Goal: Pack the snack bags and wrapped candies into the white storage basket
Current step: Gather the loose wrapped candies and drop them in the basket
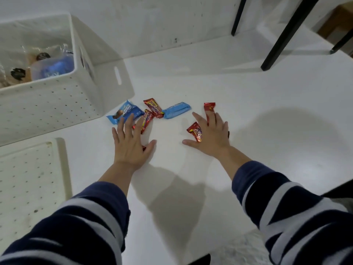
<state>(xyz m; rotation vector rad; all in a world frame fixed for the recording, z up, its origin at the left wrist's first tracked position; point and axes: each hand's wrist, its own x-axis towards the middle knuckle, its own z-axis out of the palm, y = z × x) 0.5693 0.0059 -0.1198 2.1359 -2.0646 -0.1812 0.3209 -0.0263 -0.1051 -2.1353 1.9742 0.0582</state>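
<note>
Several wrapped candies lie on the white floor. My left hand (130, 144) lies flat with straight fingers over a red candy (145, 120) and touches a blue snack pack (125, 113). A second red candy (153, 107) and a blue bar (176, 109) lie just beyond. My right hand (211, 133) is spread flat, its fingers covering part of a red candy (209, 108), with another red candy (195, 131) under its index finger. The white perforated storage basket (57, 100) stands at the upper left and holds clear snack bags and a blue bag.
A white perforated lid (28, 180) lies on the floor at the left. Black furniture legs (282, 37) stand at the upper right near the white wall. A dark object shows at the right edge.
</note>
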